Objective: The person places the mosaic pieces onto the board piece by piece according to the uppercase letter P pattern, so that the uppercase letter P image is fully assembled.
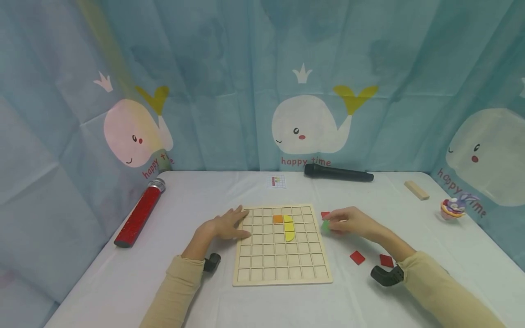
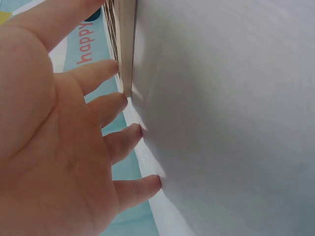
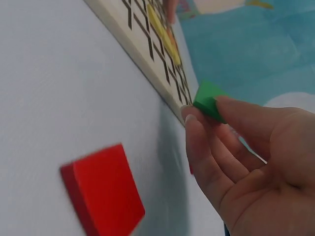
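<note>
A square wooden grid board (image 1: 262, 262) lies on the white table. In its upper part sit one orange tile (image 1: 278, 219) and a column of yellow pieces (image 1: 289, 226), rounded at both ends. My left hand (image 1: 224, 226) rests at the board's left edge, thumb and fingers spread. Between thumb and fingertips, my right hand (image 1: 348, 222) pinches a green tile (image 3: 206, 96) just off the board's right edge. A red tile (image 1: 325, 214) lies by that hand, partly hidden by it. Two more red tiles, one nearer (image 1: 357, 258) and one beside the sleeve (image 1: 386, 260), lie on the cloth.
Behind the board lies a small card (image 1: 276, 181) with a coloured grid pattern. A black microphone (image 1: 340, 173) is at the back edge, a red glittery microphone (image 1: 141, 214) on the left. At right are a wooden block (image 1: 416, 190) and a cupcake-like toy (image 1: 453, 207).
</note>
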`<move>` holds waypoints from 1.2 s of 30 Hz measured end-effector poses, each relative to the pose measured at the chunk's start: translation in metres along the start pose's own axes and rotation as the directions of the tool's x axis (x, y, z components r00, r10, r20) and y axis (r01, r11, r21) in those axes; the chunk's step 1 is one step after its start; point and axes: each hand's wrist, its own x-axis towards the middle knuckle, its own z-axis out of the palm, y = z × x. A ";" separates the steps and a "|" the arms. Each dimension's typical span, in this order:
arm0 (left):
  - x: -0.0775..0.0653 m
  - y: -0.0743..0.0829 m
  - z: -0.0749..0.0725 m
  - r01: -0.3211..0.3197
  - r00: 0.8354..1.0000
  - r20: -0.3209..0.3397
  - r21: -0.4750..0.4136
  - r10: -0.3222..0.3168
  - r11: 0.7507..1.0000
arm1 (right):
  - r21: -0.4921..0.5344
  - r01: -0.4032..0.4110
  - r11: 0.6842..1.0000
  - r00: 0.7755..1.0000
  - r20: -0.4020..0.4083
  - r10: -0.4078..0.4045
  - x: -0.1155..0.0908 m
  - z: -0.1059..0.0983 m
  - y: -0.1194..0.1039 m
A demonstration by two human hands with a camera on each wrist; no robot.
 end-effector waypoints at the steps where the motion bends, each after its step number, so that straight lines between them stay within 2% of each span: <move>1: 0.000 0.000 0.000 0.000 1.000 0.000 -0.002 0.000 1.000 | 0.011 -0.008 1.000 1.000 -0.001 0.008 0.002 0.002 -0.001; 15: 0.000 0.001 0.000 0.014 1.000 -0.006 0.006 -0.014 1.000 | 0.070 0.034 0.997 0.997 0.062 -0.038 0.026 0.026 -0.019; 25: -0.002 0.002 0.000 0.028 1.000 -0.002 -0.003 -0.028 1.000 | 0.067 0.055 0.996 0.993 0.104 -0.061 0.042 0.043 -0.033; 36: -0.002 0.002 -0.001 0.017 1.000 -0.011 -0.008 -0.017 1.000 | -0.040 0.121 0.992 0.987 0.112 -0.116 0.061 0.057 -0.046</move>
